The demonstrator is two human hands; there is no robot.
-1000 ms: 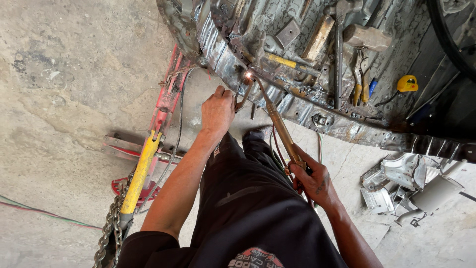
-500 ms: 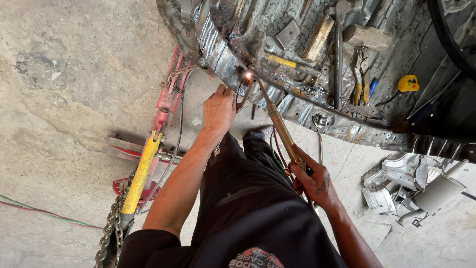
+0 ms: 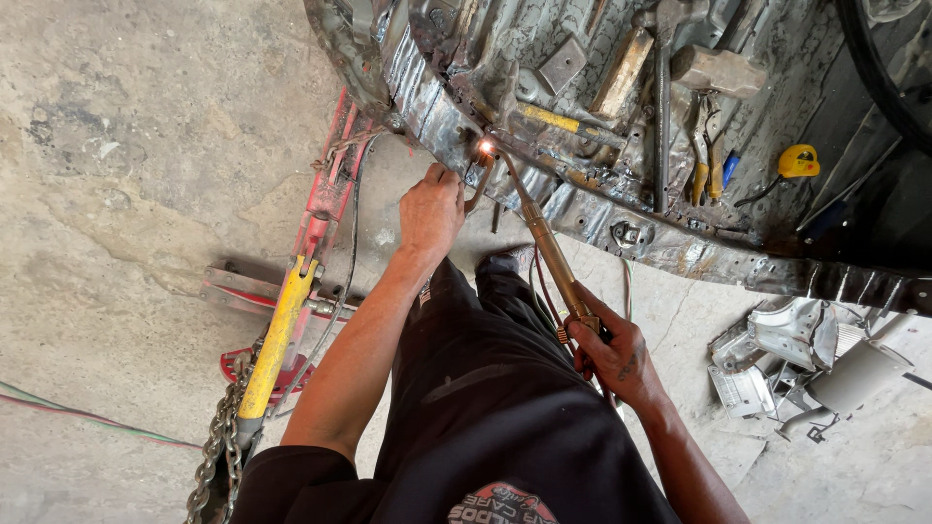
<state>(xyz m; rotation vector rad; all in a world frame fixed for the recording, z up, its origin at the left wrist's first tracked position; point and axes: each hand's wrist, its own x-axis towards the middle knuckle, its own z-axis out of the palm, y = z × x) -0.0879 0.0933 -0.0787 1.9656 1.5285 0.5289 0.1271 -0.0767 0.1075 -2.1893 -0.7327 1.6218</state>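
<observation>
With my right hand [image 3: 612,349] clamped on the brass torch [image 3: 549,254], its flame burns at the metal rim [image 3: 456,136], my left hand [image 3: 432,209] pinching a thin rod [image 3: 476,189] there, the seam unfinished.

Left hand [image 3: 431,212] is extended forward, fingers curled — right hand [image 3: 614,351] is held lower, fingers clenched.

2 hands, left hand [image 3: 431,209] and right hand [image 3: 612,351], 1 brass torch [image 3: 544,243], 1 filler rod [image 3: 478,187], 1 yellow tape measure [image 3: 798,160], 1 chain [image 3: 216,451], 1 yellow-handled jack [image 3: 277,335]
</observation>
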